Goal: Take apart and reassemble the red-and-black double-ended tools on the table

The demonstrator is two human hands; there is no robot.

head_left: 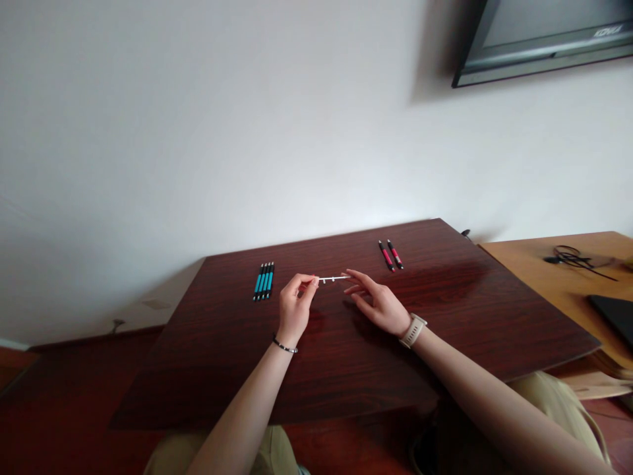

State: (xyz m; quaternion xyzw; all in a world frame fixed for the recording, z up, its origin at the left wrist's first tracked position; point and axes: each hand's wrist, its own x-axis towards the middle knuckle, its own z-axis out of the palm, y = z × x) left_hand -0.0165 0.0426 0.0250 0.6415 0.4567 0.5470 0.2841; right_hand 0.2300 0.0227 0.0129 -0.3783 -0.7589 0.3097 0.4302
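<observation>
My left hand (297, 305) pinches the left end of a thin white rod (332, 278) between thumb and fingertips. Two small pale bits show just under the rod; what they are is too small to tell. The rod lies roughly level, above the dark table. My right hand (378, 305) has its fingers stretched out and apart at the rod's right end; whether a fingertip touches it I cannot tell. Left of my left hand, several blue-and-black pens (264, 282) lie side by side in a row. Beyond my right hand lie two pink-and-black pens (390, 255).
The dark reddish wooden table (222, 376) stands against a white wall (247, 119). To its right is a lighter wooden table (524, 257) with a coiled dark cable (573, 257) and a black flat object (616, 316). A television (548, 46) hangs at upper right.
</observation>
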